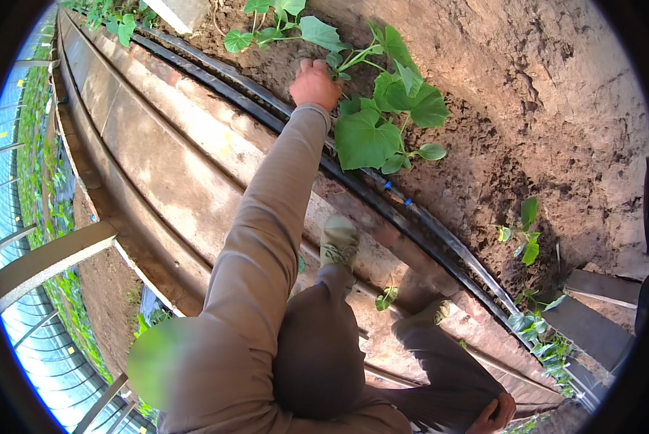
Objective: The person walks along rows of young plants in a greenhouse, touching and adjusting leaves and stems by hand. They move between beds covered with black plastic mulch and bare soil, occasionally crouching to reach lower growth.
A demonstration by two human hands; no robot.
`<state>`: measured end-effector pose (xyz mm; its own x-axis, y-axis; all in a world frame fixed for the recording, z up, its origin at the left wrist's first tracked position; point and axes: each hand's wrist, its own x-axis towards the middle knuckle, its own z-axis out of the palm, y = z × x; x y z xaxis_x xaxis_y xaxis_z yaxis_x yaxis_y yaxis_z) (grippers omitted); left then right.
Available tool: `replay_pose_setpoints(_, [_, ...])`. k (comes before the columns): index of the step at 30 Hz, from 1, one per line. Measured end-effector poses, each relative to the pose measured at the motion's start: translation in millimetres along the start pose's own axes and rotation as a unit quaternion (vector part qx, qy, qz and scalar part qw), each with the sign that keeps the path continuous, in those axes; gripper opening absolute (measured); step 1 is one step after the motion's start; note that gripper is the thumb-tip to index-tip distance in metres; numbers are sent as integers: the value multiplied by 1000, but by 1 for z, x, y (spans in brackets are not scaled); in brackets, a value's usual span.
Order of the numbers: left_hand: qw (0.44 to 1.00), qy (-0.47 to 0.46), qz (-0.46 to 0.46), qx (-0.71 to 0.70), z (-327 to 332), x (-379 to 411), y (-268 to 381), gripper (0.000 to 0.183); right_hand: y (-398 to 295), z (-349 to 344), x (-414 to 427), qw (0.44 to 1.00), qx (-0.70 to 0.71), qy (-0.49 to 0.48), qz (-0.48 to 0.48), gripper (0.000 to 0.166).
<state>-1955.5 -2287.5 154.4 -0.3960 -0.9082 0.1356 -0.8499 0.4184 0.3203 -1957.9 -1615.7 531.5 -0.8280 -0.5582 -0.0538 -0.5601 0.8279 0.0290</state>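
Observation:
My left hand (317, 87) reaches forward to the soil, at the base of a young cucurbit plant (368, 138) with broad green leaves. Its fingers bend down beside a low stem and small leaves; the fingertips are hidden, so whether they grip anything does not show. A smaller leafy seedling (270, 35) grows just beyond that hand. At the lower right, my right hand (495, 415) rests by my bent knee, partly cut off by the picture's edge. No object shows in it.
Black irrigation pipes (351, 182) with blue fittings run diagonally along the bed (520, 97). My shoes stand on a ledge (237, 146) beside them. A small seedling (528, 236) and grey blocks (590, 331) lie to the right. Concrete beams (53, 257) cross at left, near greenhouse rows.

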Motion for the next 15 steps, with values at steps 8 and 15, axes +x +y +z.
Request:
replay_pose_setpoints(8, [995,-85,-17,38,-8,-9,11,38,2,-3,-10,1000,4,18,19,25])
replay_pose_setpoints(15, [997,-69,-22,27,-9,-10,3,35,-1,-4,-10,1000,-2,16,22,24])
